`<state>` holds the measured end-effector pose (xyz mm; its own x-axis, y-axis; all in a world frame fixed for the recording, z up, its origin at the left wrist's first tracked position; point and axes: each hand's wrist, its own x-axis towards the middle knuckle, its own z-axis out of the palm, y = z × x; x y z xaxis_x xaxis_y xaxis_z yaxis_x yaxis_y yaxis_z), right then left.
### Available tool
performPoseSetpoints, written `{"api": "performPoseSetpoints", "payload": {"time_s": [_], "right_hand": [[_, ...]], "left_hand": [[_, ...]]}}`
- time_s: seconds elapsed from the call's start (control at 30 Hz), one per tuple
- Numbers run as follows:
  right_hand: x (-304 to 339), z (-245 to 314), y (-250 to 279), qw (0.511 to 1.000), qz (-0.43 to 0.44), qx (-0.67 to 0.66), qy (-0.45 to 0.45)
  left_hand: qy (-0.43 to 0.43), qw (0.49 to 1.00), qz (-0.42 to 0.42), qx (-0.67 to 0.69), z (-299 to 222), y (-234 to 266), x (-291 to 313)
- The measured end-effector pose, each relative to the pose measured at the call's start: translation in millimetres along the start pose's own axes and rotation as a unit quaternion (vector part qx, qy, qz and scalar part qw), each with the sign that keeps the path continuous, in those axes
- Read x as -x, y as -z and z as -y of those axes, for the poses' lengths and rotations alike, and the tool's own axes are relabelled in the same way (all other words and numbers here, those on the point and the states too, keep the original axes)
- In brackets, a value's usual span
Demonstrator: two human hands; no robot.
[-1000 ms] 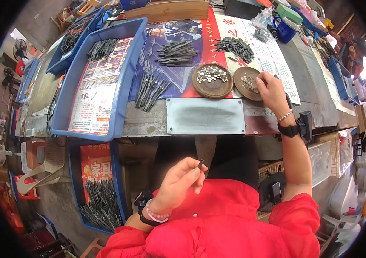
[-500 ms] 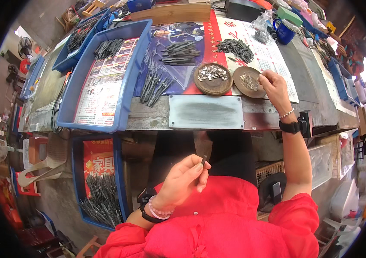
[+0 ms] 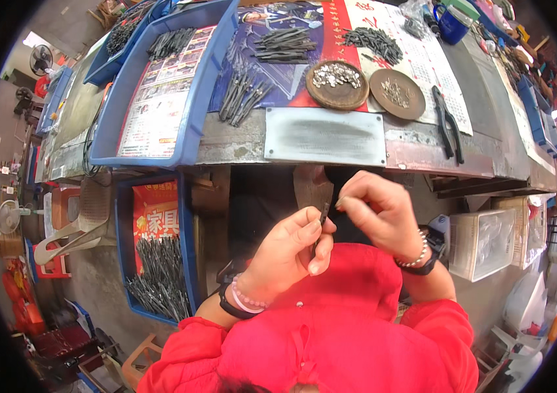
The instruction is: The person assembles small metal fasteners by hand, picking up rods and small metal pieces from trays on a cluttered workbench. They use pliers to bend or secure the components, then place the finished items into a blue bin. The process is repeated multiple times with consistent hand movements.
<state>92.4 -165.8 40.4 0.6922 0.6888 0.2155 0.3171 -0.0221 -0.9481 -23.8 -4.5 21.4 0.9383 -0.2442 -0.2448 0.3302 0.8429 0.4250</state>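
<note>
Over my lap, my left hand (image 3: 285, 252) pinches a short dark rod-like piece (image 3: 325, 213) upright between thumb and forefinger. Close to its right side, my right hand (image 3: 383, 213) has thumb and forefinger pressed together; whatever they hold is too small to make out. Its fingertips are a little apart from the dark piece. Beyond the hands on the bench, a brown dish (image 3: 414, 109) contains tiny pale metal bits. Beside it stands a round wooden dish (image 3: 336, 103) of small shiny discs. A flat grey-white plate (image 3: 324, 137) lies at the bench's front edge.
Piles of dark slender pieces (image 3: 285, 46) lie on printed sheets. Black-handled pliers (image 3: 441, 110) rest right of the dishes. A large blue tray (image 3: 190, 141) stands on the left, with a lower blue bin (image 3: 123, 255) of dark strips beneath. A blue mug (image 3: 452, 26) stands at back right.
My right hand has come from the brown dish back to beside my left hand, its fingers pinched. The left hand still pinches the dark piece. The view has shifted, revealing the pliers.
</note>
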Motion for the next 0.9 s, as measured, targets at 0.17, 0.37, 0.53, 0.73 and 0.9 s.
{"api": "performPoseSetpoints", "payload": {"time_s": [0.17,0.37,0.53,0.73,0.9], "right_hand": [[8,6,-28,0.996,-0.068,0.017,0.062],[3,10,-37,0.988,-0.101,0.076,0.087],[-1,1,-38,0.967,-0.13,0.167,0.143],[-14,-4,-31,0.933,-0.141,0.263,0.202],[-26,-4,-12,0.993,-0.092,0.041,0.054]], "left_hand": [[0.018,0.999,-0.004,0.034,0,2,3],[0.017,0.996,0.049,0.071,-2,5,6],[-0.009,0.999,0.018,0.049,-1,6,-1],[-0.068,0.994,-0.048,-0.076,-9,4,-21],[-0.049,0.997,0.008,-0.053,-24,-1,-37]]}}
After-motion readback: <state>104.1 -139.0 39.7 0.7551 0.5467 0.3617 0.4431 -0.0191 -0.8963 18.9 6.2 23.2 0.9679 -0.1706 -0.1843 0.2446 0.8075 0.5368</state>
